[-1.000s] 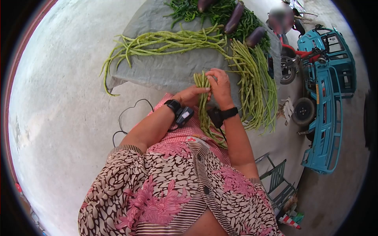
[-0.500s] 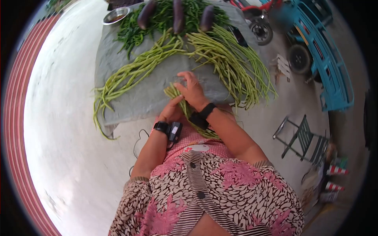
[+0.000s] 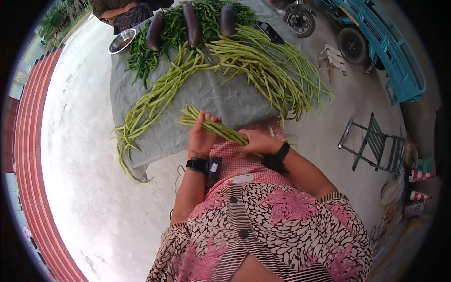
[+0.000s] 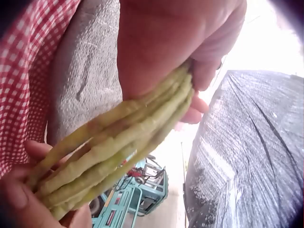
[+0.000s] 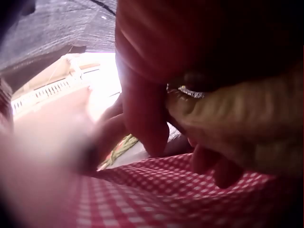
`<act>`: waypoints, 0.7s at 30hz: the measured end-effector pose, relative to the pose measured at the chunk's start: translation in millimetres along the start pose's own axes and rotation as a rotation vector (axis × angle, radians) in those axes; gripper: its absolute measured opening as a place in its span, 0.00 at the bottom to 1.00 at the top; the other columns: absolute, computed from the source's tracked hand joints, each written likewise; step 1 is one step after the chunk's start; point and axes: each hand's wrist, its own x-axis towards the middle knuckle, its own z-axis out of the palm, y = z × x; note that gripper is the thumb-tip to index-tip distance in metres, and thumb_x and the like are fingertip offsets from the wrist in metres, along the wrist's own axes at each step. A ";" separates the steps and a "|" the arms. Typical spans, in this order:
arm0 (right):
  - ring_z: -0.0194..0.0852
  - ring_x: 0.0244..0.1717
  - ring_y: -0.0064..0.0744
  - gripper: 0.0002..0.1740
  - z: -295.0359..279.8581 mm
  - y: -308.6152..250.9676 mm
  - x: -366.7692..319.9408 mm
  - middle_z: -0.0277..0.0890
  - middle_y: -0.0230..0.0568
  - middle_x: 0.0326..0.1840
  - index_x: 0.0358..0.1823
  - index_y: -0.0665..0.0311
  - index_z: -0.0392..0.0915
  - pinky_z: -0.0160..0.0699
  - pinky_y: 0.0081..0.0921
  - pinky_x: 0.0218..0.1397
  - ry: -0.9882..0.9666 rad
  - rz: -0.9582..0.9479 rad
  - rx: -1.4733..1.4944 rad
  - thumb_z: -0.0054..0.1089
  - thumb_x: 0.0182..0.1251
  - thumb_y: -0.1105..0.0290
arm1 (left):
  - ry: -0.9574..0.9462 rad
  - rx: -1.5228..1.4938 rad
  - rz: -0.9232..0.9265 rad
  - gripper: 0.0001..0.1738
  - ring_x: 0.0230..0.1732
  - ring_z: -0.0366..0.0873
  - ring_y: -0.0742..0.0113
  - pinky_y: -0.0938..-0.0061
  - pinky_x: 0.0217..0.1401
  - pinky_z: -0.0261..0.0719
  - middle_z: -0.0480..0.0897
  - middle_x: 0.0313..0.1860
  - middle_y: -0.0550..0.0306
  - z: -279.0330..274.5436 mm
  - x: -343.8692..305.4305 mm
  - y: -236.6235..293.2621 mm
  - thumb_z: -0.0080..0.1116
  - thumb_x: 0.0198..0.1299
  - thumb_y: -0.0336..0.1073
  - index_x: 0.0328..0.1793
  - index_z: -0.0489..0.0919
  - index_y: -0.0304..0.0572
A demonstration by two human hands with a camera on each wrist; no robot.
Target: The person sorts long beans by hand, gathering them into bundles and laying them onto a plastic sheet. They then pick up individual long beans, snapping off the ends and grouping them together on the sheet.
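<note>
A bundle of long beans [image 3: 223, 132] lies slantwise between my two hands, above the lap in a pink checked apron [image 3: 235, 164]. Toward its upper left end, my left hand [image 3: 203, 134] grips it with the thumb up. My right hand [image 3: 259, 142] holds the lower right part. In the left wrist view the beans [image 4: 118, 142] run from the left hand [image 4: 175, 42] down to the fingers of the right hand [image 4: 23, 202]. The right wrist view is dark and shows the right hand's curled fingers [image 5: 147, 114] close over the checked cloth [image 5: 156, 180].
A grey sheet [image 3: 216, 94] covers the table ahead. More long beans lie on it at left [image 3: 159, 96] and right [image 3: 263, 66], with green peppers [image 3: 176, 33], eggplants [image 3: 191, 26], a metal bowl [image 3: 114, 45] and a phone [image 3: 270, 33] behind. A folding chair [image 3: 373, 141] stands right.
The bundle has swung from nearly upright to slanting across the lap. My hands, close together before, are now apart, the right one lower along the beans. The head view has turned, showing another person at upper left.
</note>
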 end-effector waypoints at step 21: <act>0.79 0.48 0.51 0.23 -63.1 -1.4 -90.8 0.79 0.48 0.46 0.50 0.60 0.75 0.76 0.44 0.48 0.448 0.229 -0.494 0.58 0.64 0.50 | 0.221 0.031 -0.045 0.08 0.53 0.75 0.58 0.55 0.69 0.66 0.78 0.41 0.61 -19.8 1.9 -12.7 0.52 0.71 0.42 0.47 0.75 0.49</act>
